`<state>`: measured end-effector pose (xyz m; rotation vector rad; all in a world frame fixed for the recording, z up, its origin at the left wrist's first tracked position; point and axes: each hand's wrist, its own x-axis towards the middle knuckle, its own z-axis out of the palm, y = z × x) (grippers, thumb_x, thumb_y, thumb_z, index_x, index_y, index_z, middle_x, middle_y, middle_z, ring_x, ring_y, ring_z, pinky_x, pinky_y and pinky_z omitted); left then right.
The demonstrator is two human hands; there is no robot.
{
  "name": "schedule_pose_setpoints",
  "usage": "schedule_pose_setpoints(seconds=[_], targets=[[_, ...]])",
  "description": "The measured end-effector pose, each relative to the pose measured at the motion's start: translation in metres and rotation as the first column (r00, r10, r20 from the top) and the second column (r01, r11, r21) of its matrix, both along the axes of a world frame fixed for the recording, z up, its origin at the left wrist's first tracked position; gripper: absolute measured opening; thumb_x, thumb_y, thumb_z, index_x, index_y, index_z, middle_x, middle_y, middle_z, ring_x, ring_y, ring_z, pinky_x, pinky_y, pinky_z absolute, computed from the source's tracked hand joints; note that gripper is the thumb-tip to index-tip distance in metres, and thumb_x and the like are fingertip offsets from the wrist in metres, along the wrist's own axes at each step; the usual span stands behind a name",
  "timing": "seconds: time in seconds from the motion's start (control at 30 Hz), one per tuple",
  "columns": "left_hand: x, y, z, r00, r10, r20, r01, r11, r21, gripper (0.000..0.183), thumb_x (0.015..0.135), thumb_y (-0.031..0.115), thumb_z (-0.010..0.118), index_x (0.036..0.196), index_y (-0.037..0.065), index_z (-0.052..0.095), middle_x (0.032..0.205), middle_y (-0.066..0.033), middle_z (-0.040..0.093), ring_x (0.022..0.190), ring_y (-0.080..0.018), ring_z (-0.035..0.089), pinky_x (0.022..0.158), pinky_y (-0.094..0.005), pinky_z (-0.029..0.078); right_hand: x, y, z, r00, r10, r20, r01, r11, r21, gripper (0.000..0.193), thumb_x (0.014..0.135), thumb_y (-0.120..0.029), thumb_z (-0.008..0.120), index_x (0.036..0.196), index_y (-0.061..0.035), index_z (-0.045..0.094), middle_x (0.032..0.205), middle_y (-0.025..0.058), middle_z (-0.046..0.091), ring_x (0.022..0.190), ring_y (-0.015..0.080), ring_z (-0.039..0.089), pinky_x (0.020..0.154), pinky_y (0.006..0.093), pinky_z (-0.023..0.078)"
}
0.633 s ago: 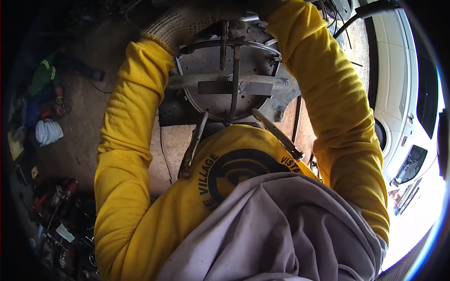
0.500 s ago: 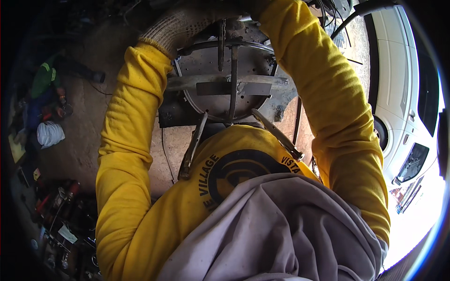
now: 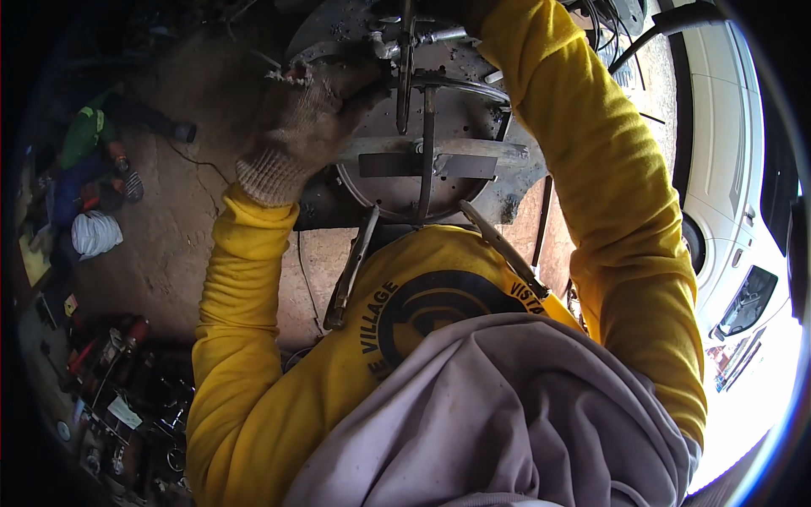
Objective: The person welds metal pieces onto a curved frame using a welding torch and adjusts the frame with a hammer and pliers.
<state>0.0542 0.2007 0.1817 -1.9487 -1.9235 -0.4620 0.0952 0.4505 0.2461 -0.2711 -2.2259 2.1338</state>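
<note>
My left hand, in a knitted work glove, is over the left side of a round dark metal plate. Its thumb stands apart from the shaded fingers, and no held thing shows. Close to its fingertips, a thin upright metal rod crosses the plate. A flat crossbar and a curved bar span the plate. Beyond the rod lies a small metal pipe fitting. My right arm, in a yellow sleeve, reaches to the top edge, where the right hand is lost in darkness and cut off.
Two metal handles point toward my chest. At far left a person in green sits beside a white bag. Tools and parts crowd the lower left. A white vehicle stands at right, near black cables.
My left hand has come back from the top edge, down and a little left, uncovering the pipe fitting and more of the plate. The right arm has barely moved.
</note>
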Motion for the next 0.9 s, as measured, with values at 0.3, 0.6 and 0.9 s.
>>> schedule_pose_setpoints(seconds=[0.3,0.6,0.9], targets=[[0.004,0.025,0.034,0.691,0.188,0.698,-0.007,0.967,-0.254,0.023,0.093,0.019,0.069,0.113,0.01,0.073,0.11,-0.0111,0.071,0.097,-0.0261,0.07,0.084,-0.0362,0.057,0.007,0.003,0.001,0.995,-0.023,-0.096,0.04,0.982,0.183,0.04,0.104,-0.03,0.046,0.132,-0.0043,0.061,0.115,0.0138,0.068,0.098,0.0232,0.064,0.084,0.0338,0.052],[-0.004,0.027,0.03,0.639,0.208,0.74,0.011,0.96,-0.28,0.021,0.094,0.022,0.068,0.111,0.012,0.075,0.102,-0.0098,0.075,0.091,-0.0231,0.073,0.085,-0.0365,0.056,0.007,0.007,-0.004,0.964,0.069,-0.258,0.111,0.775,0.622,0.039,0.106,-0.025,0.04,0.134,-0.0074,0.06,0.124,0.0199,0.066,0.111,0.0331,0.064,0.093,0.0373,0.05],[-0.008,0.03,0.038,0.511,0.303,0.805,0.067,0.919,-0.389,0.025,0.095,0.02,0.066,0.117,0.007,0.071,0.108,-0.0135,0.073,0.098,-0.0259,0.071,0.089,-0.0364,0.055,0.008,-0.01,0.027,0.944,-0.22,0.247,-0.006,0.735,0.678,0.038,0.104,-0.029,0.043,0.133,-0.0124,0.062,0.114,0.0215,0.069,0.094,0.0327,0.069,0.081,0.0401,0.054]])
